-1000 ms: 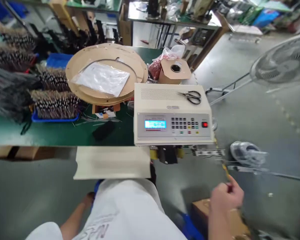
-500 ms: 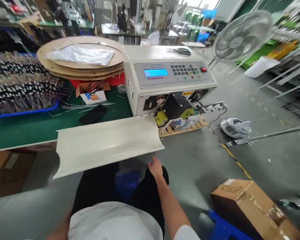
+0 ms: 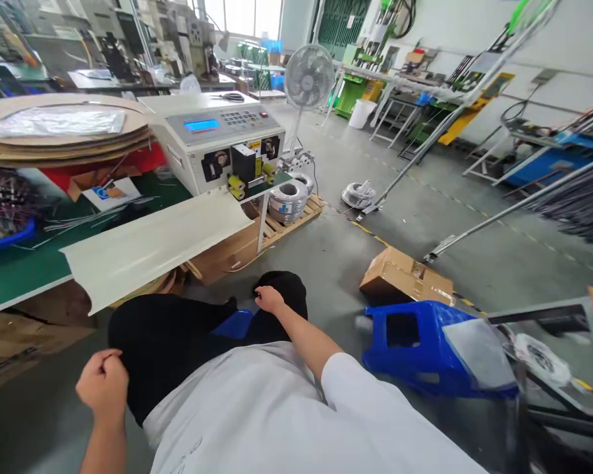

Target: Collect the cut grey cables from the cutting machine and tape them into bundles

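Note:
My left hand (image 3: 103, 385) is curled closed beside my left thigh, with nothing visible in it. My right hand (image 3: 268, 298) rests on my right knee, its fingers bent together; whether it pinches anything is too small to tell. In front of me a curved cream tray (image 3: 161, 243) sticks out from the green table (image 3: 10, 280). Behind the tray stands a cream machine (image 3: 202, 141) with a lit blue display and yellow rollers. Neither hand touches the tray or the machine.
Cardboard discs (image 3: 64, 135) lie at the left, near a blue bin of wires (image 3: 4, 217). Wire coils (image 3: 287, 201) sit on a pallet. At the right are a carton (image 3: 408, 276), a blue plastic stool (image 3: 425, 342) and a metal pole (image 3: 425, 148). A fan (image 3: 309, 76) stands behind.
The view has swung to the right, bringing the blue stool into fuller view. My left hand now shows at the lower left, closed. My right hand has drawn in over my knee, fingers more bent.

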`<action>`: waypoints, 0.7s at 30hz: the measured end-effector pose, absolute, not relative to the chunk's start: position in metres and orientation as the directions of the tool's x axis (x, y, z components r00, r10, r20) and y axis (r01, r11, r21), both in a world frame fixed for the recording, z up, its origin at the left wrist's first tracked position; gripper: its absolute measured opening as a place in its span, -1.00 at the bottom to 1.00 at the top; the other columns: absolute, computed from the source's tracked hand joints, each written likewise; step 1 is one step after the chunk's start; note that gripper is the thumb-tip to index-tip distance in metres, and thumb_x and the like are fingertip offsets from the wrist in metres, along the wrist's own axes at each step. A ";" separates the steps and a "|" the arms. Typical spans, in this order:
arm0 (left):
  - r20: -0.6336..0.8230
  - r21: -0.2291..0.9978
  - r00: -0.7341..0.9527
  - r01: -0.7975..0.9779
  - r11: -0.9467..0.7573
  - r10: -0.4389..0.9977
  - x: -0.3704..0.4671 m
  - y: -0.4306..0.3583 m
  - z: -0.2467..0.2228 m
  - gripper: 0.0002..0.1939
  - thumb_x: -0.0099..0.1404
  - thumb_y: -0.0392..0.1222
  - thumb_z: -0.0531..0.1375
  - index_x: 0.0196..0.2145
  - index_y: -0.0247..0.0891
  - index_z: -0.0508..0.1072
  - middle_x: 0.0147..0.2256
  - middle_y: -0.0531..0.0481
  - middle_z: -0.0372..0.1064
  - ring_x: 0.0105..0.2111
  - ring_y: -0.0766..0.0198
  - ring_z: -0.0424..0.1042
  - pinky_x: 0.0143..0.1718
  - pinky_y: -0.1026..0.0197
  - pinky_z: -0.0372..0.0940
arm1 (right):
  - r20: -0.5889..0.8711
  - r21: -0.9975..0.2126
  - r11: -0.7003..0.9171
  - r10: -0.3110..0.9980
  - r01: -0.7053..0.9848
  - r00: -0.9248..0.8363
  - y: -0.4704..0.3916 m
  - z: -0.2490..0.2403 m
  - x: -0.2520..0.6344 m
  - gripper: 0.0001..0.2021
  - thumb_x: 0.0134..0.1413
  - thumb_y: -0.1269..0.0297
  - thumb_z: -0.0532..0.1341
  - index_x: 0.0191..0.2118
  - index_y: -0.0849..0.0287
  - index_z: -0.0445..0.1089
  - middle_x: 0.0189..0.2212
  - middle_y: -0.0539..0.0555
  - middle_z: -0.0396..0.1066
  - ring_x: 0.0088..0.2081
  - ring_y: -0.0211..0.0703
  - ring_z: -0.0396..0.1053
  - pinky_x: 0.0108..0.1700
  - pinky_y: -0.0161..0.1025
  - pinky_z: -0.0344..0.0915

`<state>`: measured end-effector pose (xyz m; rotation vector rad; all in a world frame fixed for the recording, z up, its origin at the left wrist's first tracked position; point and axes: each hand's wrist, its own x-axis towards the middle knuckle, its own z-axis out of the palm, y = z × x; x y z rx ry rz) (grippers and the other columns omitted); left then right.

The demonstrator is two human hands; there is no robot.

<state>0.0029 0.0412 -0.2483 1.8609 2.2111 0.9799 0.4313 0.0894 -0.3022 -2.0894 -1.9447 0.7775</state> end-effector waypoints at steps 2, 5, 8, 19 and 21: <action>0.297 0.511 -0.112 0.857 -0.059 0.948 0.017 0.049 -0.242 -0.74 0.28 -0.21 -0.04 -0.28 -0.24 0.44 -0.34 0.04 0.44 -0.34 0.28 0.40 -0.37 0.30 0.24 | -0.223 -0.472 -0.103 0.975 0.876 -0.005 0.089 -0.296 0.424 -0.60 0.05 0.37 0.16 0.04 0.10 0.45 -0.09 0.11 0.51 0.01 -0.06 0.39 0.03 -0.22 0.24; 0.206 0.506 0.173 0.824 -0.256 0.963 0.051 0.062 -0.240 -0.77 0.27 -0.21 0.00 -0.34 -0.16 0.46 -0.30 0.12 0.48 -0.31 0.34 0.44 -0.28 0.33 0.27 | -0.167 -0.472 -0.039 0.985 0.881 -0.046 0.097 -0.285 0.409 -0.60 0.03 0.39 0.17 0.03 0.12 0.45 -0.11 0.12 0.52 0.00 -0.05 0.39 0.02 -0.23 0.27; 0.131 0.491 0.369 0.782 -0.384 0.920 0.080 0.071 -0.241 -0.79 0.27 -0.23 0.03 -0.34 -0.10 0.47 -0.31 0.15 0.49 -0.31 0.36 0.45 -0.30 0.34 0.24 | -0.059 -0.510 0.073 0.991 0.857 -0.119 0.111 -0.273 0.391 -0.60 0.05 0.43 0.14 0.03 0.11 0.45 -0.11 0.10 0.51 -0.01 -0.09 0.39 0.05 -0.23 0.27; 0.049 0.421 0.304 0.857 -0.295 0.952 0.081 0.056 -0.219 -0.71 0.28 -0.35 0.01 -0.19 -0.13 0.47 -0.28 0.03 0.46 -0.22 0.28 0.42 -0.17 0.23 0.28 | 0.119 -0.761 0.358 0.897 0.541 -0.427 0.155 -0.284 0.301 -0.61 0.04 0.50 0.10 -0.06 0.05 0.49 -0.23 0.02 0.53 -0.13 -0.15 0.42 0.02 -0.20 0.30; 0.100 0.399 0.308 0.859 -0.321 0.946 0.097 0.067 -0.201 -0.70 0.29 -0.36 0.00 -0.15 -0.14 0.47 -0.23 -0.01 0.44 -0.18 0.25 0.39 -0.11 0.19 0.29 | 0.078 -0.757 0.351 0.886 0.551 -0.457 0.163 -0.292 0.301 -0.63 0.06 0.48 0.10 -0.07 0.05 0.50 -0.23 0.04 0.54 -0.13 -0.14 0.42 0.00 -0.20 0.30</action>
